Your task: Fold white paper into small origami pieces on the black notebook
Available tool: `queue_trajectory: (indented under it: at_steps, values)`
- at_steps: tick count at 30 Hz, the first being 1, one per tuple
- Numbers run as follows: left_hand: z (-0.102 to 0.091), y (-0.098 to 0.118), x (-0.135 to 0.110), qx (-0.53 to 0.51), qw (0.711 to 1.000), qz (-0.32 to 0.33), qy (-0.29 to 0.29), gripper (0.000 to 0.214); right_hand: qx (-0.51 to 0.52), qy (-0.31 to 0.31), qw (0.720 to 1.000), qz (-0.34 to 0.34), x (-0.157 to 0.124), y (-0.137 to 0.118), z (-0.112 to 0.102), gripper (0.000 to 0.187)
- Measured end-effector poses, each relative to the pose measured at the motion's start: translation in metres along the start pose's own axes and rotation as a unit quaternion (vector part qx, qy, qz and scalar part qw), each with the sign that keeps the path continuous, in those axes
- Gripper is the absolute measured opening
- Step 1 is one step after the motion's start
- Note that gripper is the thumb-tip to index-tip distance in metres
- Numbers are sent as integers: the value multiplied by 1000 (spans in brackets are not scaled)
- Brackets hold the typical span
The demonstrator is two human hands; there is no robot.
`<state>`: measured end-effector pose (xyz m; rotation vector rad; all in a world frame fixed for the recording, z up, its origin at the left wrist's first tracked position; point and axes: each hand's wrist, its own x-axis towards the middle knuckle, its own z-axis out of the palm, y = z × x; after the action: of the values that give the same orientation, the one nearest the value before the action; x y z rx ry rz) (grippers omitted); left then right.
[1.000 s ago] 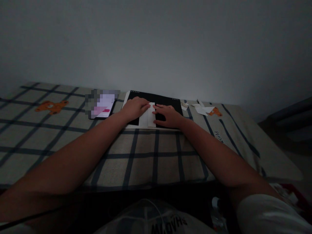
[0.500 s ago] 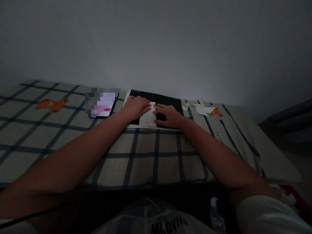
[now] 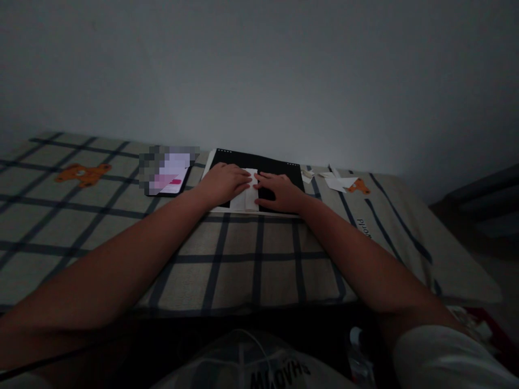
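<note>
A folded strip of white paper (image 3: 251,203) lies on a black sheet or pad (image 3: 259,161) with punched holes along its far edge. White pages show under the pad's rim. My left hand (image 3: 224,183) rests over the left and upper part of the paper, fingers stretched toward its middle. From the other side, my right hand (image 3: 280,192) touches the paper's right edge with spread fingertips, thumb apart and lower. Both hands are open and press down rather than grip. The far left portion of the paper is hidden under my left hand.
A lit tablet or phone (image 3: 184,162), partly blurred, lies left of the pad. White paper scraps (image 3: 339,183) lie to the right. The checked cloth (image 3: 239,259) covers the table, which meets a grey wall (image 3: 259,81). A clear bottle (image 3: 360,356) stands below the front edge.
Almost nothing differs. The view has shifted slightly, and my left hand sits marginally lower on the paper; my right hand keeps its place at the paper's right edge.
</note>
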<state>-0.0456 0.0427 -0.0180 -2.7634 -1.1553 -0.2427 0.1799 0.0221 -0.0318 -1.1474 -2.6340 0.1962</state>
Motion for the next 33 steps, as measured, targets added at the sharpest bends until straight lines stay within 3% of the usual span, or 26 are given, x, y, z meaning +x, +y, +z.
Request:
queue_trajectory:
  at_steps: [9, 20, 33]
  values:
    - [-4, 8, -2, -1, 999, -34, -27, 42, -13, 2, 1000, -3, 0, 0, 0, 53]
    - [-5, 13, -2, -16, 999, -39, -16, 41, -3, 8, 1000, 1, 0, 0, 1, 61]
    - [-7, 19, -4, -14, 999, -45, -15, 44, 0, 3, 1000, 2, 1, 0, 1, 57]
